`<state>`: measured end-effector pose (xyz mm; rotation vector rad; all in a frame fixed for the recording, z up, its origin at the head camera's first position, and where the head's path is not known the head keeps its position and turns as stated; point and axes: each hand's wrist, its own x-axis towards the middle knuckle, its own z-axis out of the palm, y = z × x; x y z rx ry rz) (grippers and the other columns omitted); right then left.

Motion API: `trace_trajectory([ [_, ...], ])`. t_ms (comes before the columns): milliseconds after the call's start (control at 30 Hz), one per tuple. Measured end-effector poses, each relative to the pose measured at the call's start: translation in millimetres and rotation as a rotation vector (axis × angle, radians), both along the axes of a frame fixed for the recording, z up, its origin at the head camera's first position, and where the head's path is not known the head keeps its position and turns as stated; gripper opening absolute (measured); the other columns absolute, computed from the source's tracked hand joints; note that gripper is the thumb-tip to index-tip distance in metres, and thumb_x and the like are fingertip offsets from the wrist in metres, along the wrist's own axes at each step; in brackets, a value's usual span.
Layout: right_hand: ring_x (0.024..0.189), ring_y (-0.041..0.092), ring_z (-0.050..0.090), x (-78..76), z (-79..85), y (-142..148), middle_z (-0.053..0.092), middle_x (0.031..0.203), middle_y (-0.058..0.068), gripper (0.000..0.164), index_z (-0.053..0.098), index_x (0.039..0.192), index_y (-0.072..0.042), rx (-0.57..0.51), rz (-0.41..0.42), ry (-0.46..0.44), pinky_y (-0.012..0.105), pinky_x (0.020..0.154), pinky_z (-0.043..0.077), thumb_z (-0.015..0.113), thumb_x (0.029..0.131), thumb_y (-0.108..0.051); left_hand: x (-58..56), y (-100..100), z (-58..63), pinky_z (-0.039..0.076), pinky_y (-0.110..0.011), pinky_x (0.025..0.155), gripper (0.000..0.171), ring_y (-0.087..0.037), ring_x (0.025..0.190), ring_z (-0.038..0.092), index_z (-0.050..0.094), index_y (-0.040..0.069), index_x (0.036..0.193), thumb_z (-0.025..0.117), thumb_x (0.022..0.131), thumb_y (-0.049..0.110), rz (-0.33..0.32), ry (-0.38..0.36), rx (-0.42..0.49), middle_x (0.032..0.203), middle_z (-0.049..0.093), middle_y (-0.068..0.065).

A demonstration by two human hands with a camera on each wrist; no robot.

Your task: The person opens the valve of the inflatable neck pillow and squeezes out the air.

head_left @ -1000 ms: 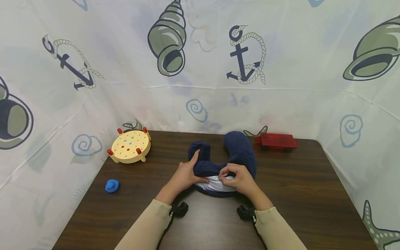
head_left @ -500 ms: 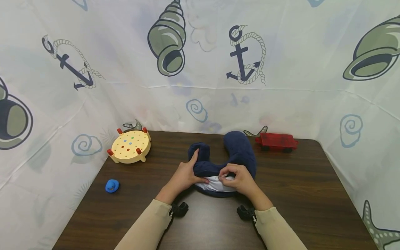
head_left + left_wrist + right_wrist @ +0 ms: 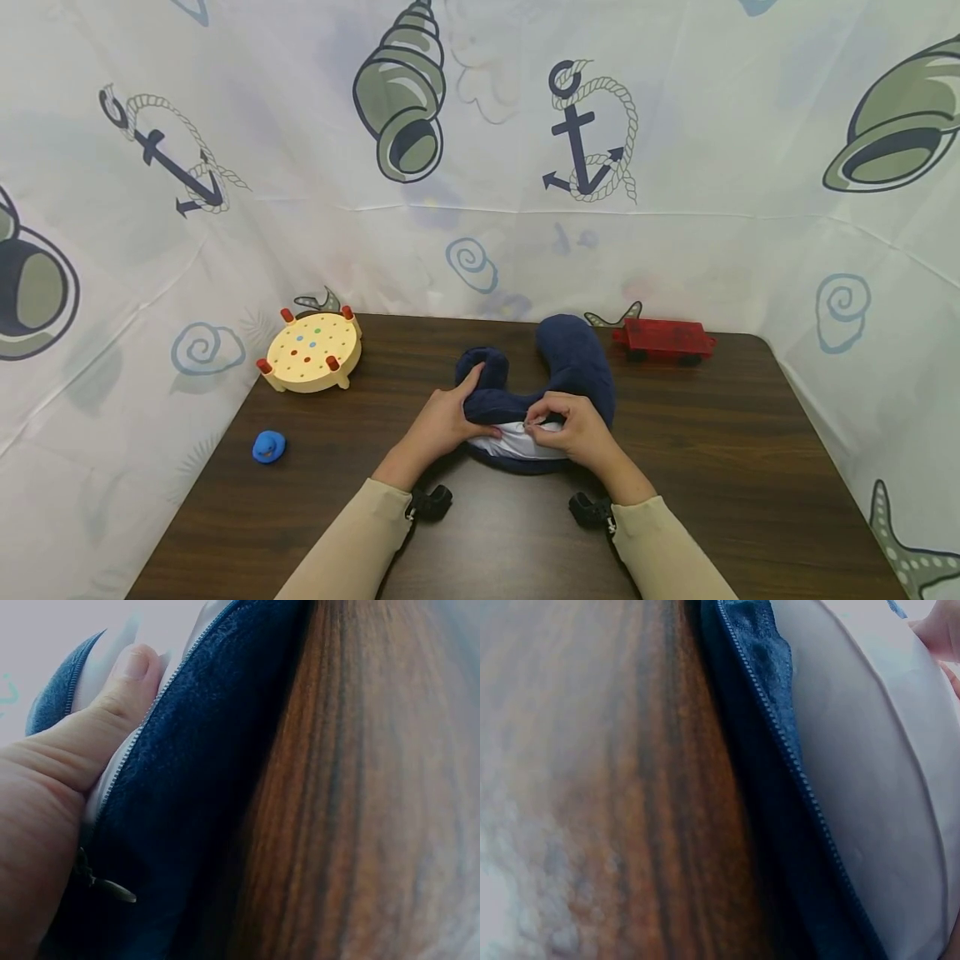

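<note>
Navy pillow (image 3: 581,358) on desk (image 3: 750,467), centre, zip (image 3: 808,787) open, white lining (image 3: 513,446) showing. Left hand (image 3: 446,417) grips its left side, thumb on lining. Right hand's (image 3: 573,423) fingers pinch at opening's far edge; exactly what, can't tell.

Nautical-print sheeting (image 3: 510,187) around a wood-grain table (image 3: 720,467) shows a curtained booth.

The table (image 3: 750,492) has a dark wood-grain surface. A navy U-shaped pillow (image 3: 576,358) lies mid-width. A round yellow toy (image 3: 309,353) stands at the far left corner; a small blue toy (image 3: 268,447) sits nearer. A red wheeled cart (image 3: 666,340) stands right of the pillow.
</note>
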<state>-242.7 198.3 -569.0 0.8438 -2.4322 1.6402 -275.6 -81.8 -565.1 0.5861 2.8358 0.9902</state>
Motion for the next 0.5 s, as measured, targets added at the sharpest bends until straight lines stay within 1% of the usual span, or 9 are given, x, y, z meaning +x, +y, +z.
trace_trajectory([
  [167, 0.086, 0.012, 0.069, 0.3, -0.3, -1.1, 0.075, 0.09, -0.005, 0.019, 0.082, 0.095, -0.024, -0.011, 0.007, 0.021, 0.028, 0.082, 0.059, 0.09, 0.089, -0.008, 0.5, 0.6, 0.0, 0.055, -0.058, 0.109, 0.124, -0.044, 0.127, 0.068, 0.031, 0.034, 0.173, 0.099, 0.072, 0.059, 0.033, -0.023, 0.027, 0.145, 0.07, -0.023],
  [300, 0.085, 0.012, 0.069, 0.3, 0.0, -1.2, 0.075, 0.089, -0.005, 0.02, 0.082, 0.095, -0.024, -0.006, 0.005, 0.019, 0.028, 0.081, 0.059, 0.09, 0.088, -0.007, 1.3, 1.9, -0.1, 0.053, -0.062, 0.109, 0.124, -0.049, 0.128, 0.064, 0.031, 0.034, 0.172, 0.1, 0.071, 0.057, 0.059, -0.047, 0.039, 0.146, 0.069, -0.024],
  [500, 0.085, 0.011, 0.069, -0.1, 0.0, -1.4, 0.075, 0.09, -0.005, 0.021, 0.082, 0.095, -0.024, -0.006, 0.004, 0.01, 0.026, 0.082, 0.058, 0.09, 0.088, -0.006, -0.7, 1.9, -3.9, 0.054, -0.064, 0.107, 0.125, -0.049, 0.127, 0.064, 0.029, 0.035, 0.172, 0.1, 0.071, 0.057, 0.061, -0.049, 0.033, 0.149, 0.067, -0.023],
])
